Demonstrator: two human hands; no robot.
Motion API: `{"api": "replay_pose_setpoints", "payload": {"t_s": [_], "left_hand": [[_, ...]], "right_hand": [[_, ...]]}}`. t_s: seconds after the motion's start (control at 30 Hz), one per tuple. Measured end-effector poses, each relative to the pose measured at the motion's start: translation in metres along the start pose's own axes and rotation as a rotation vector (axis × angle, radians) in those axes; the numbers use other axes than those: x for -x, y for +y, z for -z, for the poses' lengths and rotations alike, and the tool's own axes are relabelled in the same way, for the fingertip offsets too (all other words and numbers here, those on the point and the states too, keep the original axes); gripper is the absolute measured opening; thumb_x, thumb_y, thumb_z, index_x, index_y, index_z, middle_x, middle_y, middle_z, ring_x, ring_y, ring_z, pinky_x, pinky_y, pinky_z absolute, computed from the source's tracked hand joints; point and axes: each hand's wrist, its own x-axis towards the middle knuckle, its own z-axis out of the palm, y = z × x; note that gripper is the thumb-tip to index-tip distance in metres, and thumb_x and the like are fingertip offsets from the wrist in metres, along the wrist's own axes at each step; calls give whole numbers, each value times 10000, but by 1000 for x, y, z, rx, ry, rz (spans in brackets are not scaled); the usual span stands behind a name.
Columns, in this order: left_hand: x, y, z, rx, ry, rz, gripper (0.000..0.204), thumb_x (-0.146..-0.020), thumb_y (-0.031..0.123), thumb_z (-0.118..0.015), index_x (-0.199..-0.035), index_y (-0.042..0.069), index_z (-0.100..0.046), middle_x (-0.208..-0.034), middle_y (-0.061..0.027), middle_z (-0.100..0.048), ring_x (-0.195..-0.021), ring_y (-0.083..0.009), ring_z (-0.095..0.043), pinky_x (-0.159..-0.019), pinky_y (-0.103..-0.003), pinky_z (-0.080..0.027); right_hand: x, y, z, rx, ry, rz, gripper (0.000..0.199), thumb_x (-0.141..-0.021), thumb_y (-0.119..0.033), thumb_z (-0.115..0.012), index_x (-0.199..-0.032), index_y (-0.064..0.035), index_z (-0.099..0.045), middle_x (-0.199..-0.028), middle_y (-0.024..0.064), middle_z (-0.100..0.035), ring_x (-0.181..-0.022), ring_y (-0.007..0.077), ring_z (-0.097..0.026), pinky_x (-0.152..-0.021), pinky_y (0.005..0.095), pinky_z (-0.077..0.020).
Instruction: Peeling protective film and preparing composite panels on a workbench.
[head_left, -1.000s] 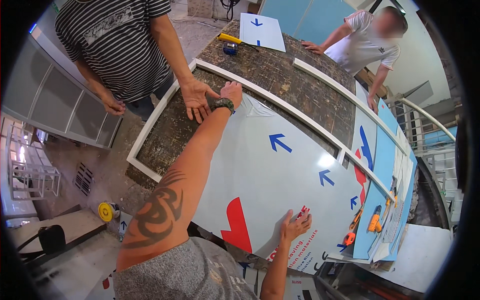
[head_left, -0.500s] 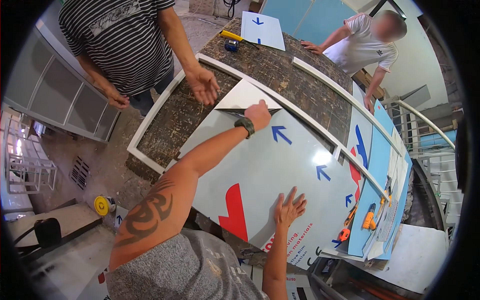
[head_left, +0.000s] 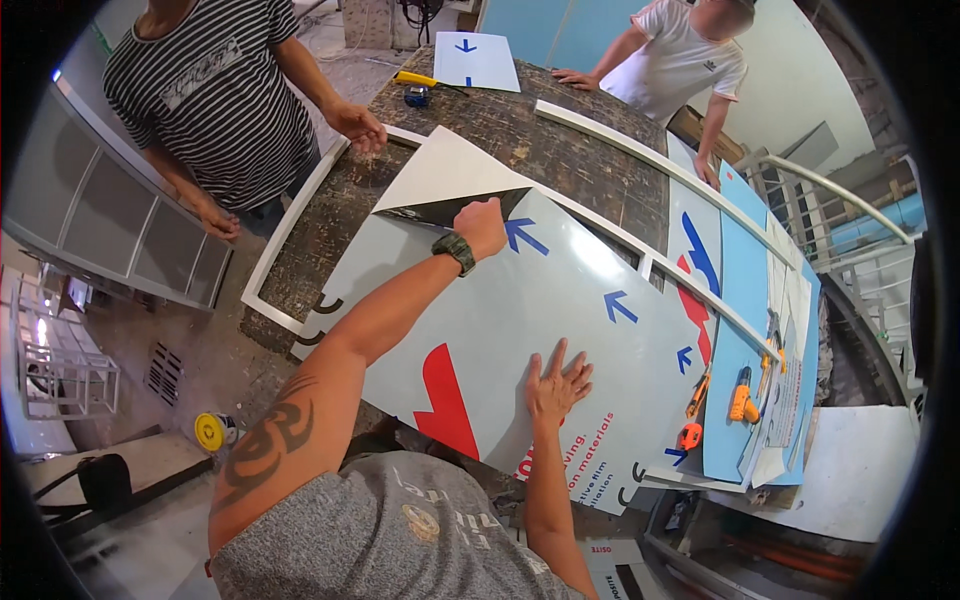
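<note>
Head view: the right hand [head_left: 558, 385] is pressed flat, fingers spread apart, on the pale printed sheet [head_left: 560, 320] laid across the worktop [head_left: 560, 150]. Farther off, the sheet's peeled corner [head_left: 440, 180] is pinched by the left hand [head_left: 483, 226], fingers closed on it.
</note>
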Motion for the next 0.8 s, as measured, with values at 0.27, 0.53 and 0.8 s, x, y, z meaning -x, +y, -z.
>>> {"api": "replay_pose_setpoints", "payload": {"t_s": [0.27,0.53,0.8], "left_hand": [[96,30,-13,-69,14,-99,127,-859,120,-599,-813,16,-654,-772,-234,-695,-738,-473,-674,-672,-539,-546],[115,-23,-21,-133,-24,-59,148,-856,143,-619,-824,29,-708,-915,-233,-721,-871,-452,-687,-728,-531,-547],[103,31,-5,-302,134,-290,157,-894,162,-626,-807,63,-713,-1103,-135,-683,-1039,-381,-633,-831,-489,-520]], "right_hand": [[6,17,7,-79,-33,-1,784,-1023,-705,-396,-1687,-296,-316,-1750,221,-152,-1611,470,-71,-1264,649,-20],[3,12,4,-92,-34,136,788,-1015,-709,-403,-1677,-285,-346,-1756,200,-160,-1607,478,-81,-1259,655,-11],[4,26,-4,-100,45,138,793,-1008,-699,-428,-1656,-244,-399,-1743,199,-210,-1604,477,-104,-1261,647,-27]]}}
